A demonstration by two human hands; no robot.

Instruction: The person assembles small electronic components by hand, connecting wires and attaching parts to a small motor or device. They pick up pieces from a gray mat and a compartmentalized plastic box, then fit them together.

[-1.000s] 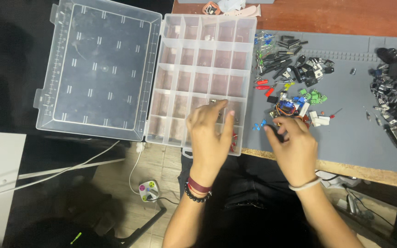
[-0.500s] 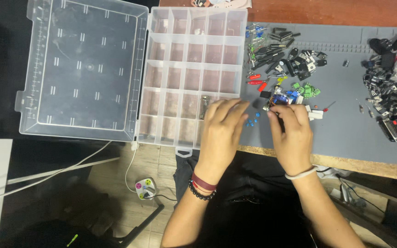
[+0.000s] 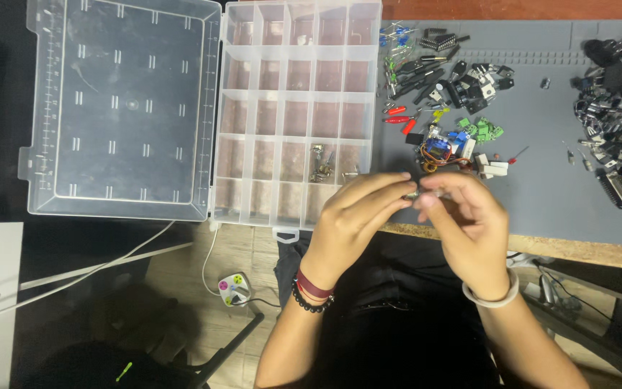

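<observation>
- A clear plastic organizer box [image 3: 296,108] lies open on the desk [image 3: 541,11], seen from above, with its near edge hanging just past the desk's front.
- Its flat lid [image 3: 120,108] is folded out to the left and holds nothing.
- The tray half is split into a grid of small compartments; nearly all of them show only bare plastic.
- One compartment in the fourth row from the top, toward the right side, holds a few small metal parts [image 3: 319,164]; another tiny part sits in the compartment just to its right.
- The left hand [image 3: 358,212] and right hand [image 3: 462,216] meet in front of the box's lower right corner, fingertips touching.
- Both hands pinch one small metal piece [image 3: 413,194] between them; it is too small to tell what kind of part it is.
- The left wrist wears dark bead and red bracelets [image 3: 311,288]; the right wrist wears a pale bangle [image 3: 491,295].
- A grey mat [image 3: 541,144] covers the desk to the right of the box.
- A loose heap of small electronic parts [image 3: 444,108] lies on the mat just beside the box: black, red, green, blue and white pieces.
- A second pile of dark parts [image 3: 617,122] sits at the mat's far right, well apart from the hands.
- Below the desk, white cables [image 3: 109,259] run across a wooden floor.
</observation>
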